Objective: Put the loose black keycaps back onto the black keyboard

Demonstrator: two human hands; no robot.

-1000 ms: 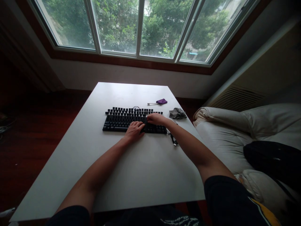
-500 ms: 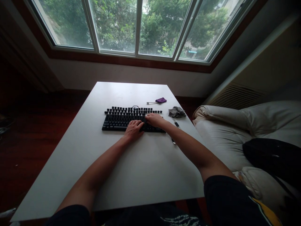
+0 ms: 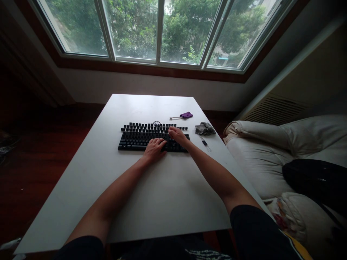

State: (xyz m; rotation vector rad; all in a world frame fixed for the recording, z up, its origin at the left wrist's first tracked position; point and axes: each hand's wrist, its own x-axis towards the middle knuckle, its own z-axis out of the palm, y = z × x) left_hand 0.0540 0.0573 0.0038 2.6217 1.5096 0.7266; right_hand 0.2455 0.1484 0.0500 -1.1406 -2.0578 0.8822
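A black keyboard (image 3: 132, 141) lies across the white table. My left hand (image 3: 155, 147) rests on its front middle part, fingers stretched out over the keys and thumb at the front edge. Just right of it, my right hand (image 3: 176, 134) is closed above the keyboard's rear right part, near the loose keycaps. Whatever its fingers hold is hidden. Behind the keyboard stand rows of loose black keycaps (image 3: 135, 126). Right of the keyboard lies a small tool with a black handle and wire ends (image 3: 204, 143), which looks like a keycap puller.
A crumpled grey cloth (image 3: 204, 128) lies on the table (image 3: 151, 202) near its right edge. Farther back are a purple cloth (image 3: 186, 115) and a thin stick with a pale tip (image 3: 175, 118). A pale sofa (image 3: 252, 159) with a black bag (image 3: 314, 180) stands to the right.
My right hand has moved slightly back and up, its forearm swinging left. The small tool's wire loop now shows fully; a dark piece with a pale end near the forearm is out of sight.
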